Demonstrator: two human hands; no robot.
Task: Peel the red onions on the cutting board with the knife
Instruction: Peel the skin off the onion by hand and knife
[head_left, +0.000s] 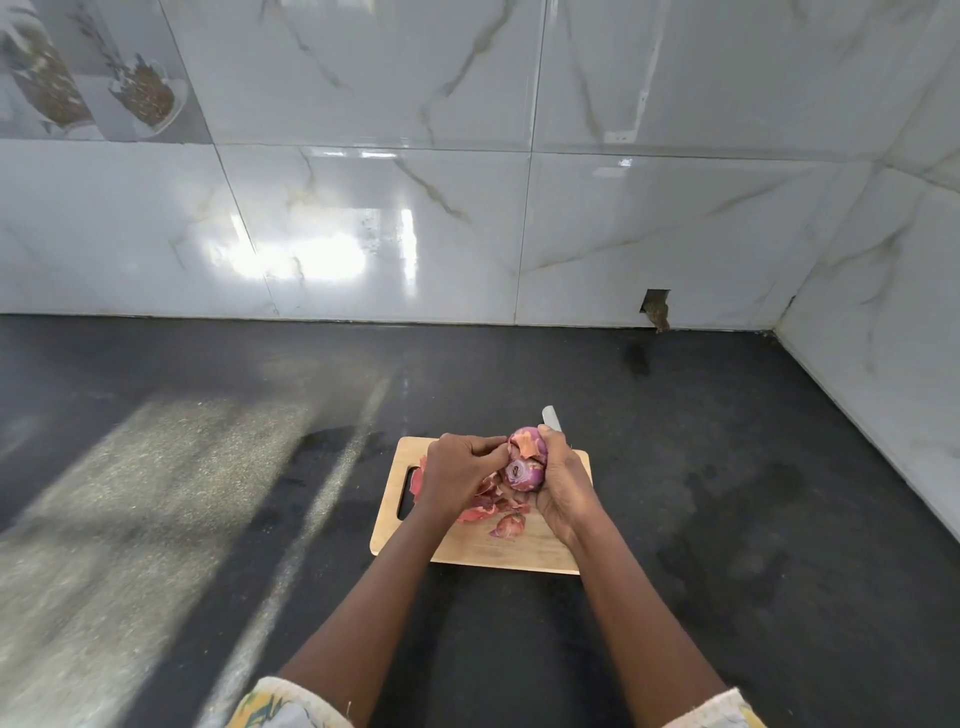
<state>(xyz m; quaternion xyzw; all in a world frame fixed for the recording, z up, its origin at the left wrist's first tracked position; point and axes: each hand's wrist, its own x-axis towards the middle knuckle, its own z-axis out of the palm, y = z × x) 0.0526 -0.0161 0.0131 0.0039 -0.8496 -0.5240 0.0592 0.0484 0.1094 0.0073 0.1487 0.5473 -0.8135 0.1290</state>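
Here, single head view, looking down at the work area.

Onion (524, 470): one red onion, held in the air just above the far half of the board (498, 551), not resting on it. The cut end faces the camera and shows pale rings. A flap of orange-brown dry skin hangs on its upper side; the rest of the surface is glossy purple.

Right hand (563, 491): fingers and thumb curled round the onion's right side, cupping it from below and behind.

Knife (550, 417): only the pale blade tip shows, sticking out past the right fingertips, pointing away from the person over the board's far edge. The handle is hidden by the hand, so I cannot tell how it is gripped.

Left hand (457, 473): back of the hand is up and the fingers are curled, with the tips pinching at the dry skin on the onion's upper left. The two hands are close together, meeting at the onion.

Peels (488, 504): a loose heap of red and pink skin lies on the board under and between the hands. One curled piece (509, 526) lies apart, nearer the person.

The board is light wood with a handle slot at its left end. It lies flat on a dark counter (727, 467), slightly skewed.

Surroundings: a glossy marble-pattern tiled wall (623, 234) runs behind and along the right. A small hole (655, 304) sits low in the wall, to the right of the board. Short pale sleeves (291, 701) show at the bottom edge.
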